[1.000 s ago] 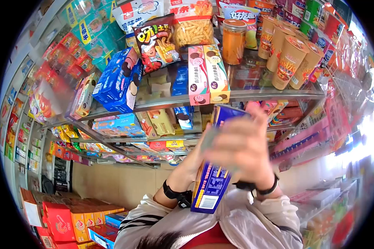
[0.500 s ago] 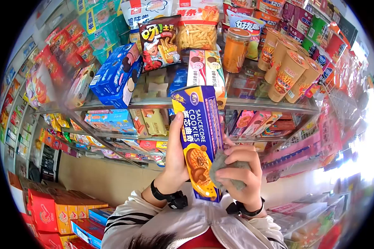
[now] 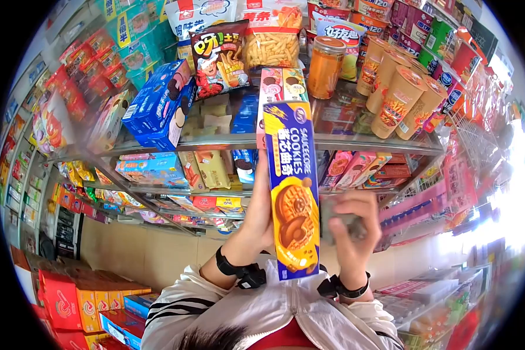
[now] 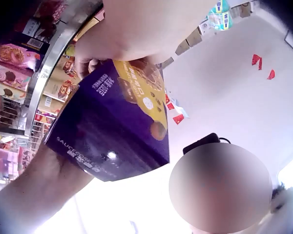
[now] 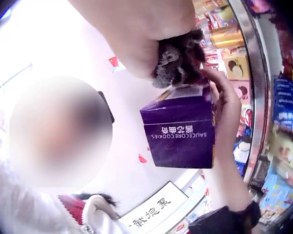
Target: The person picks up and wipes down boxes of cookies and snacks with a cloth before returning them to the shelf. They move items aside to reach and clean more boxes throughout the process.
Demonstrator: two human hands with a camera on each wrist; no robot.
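A purple and yellow box of cookies [image 3: 296,192] stands nearly upright in front of the person's chest, its printed front facing the head camera. The left hand [image 3: 260,213] grips it along the left edge, most of its fingers hidden behind the box. The right hand [image 3: 359,224], fingers bent, holds a crumpled grey cloth [image 5: 172,63] close beside the box's right side. In the right wrist view the cloth looks dark and overlaps the far end of the box [image 5: 180,141]. The left wrist view shows the purple end of the box [image 4: 112,131] from below.
Ahead is a glass shelf [image 3: 216,143] with a metal edge. It carries blue cookie boxes [image 3: 160,108], snack bags [image 3: 219,61], an orange jar [image 3: 326,67] and paper snack cups [image 3: 402,102]. Red and orange cartons [image 3: 81,300] stand at lower left. A pink rack [image 3: 414,204] is at right.
The box has turned from its barcoded side to its front, then straightened up and shifted slightly right. The right hand and cloth, earlier against the box, have moved a little right of it.
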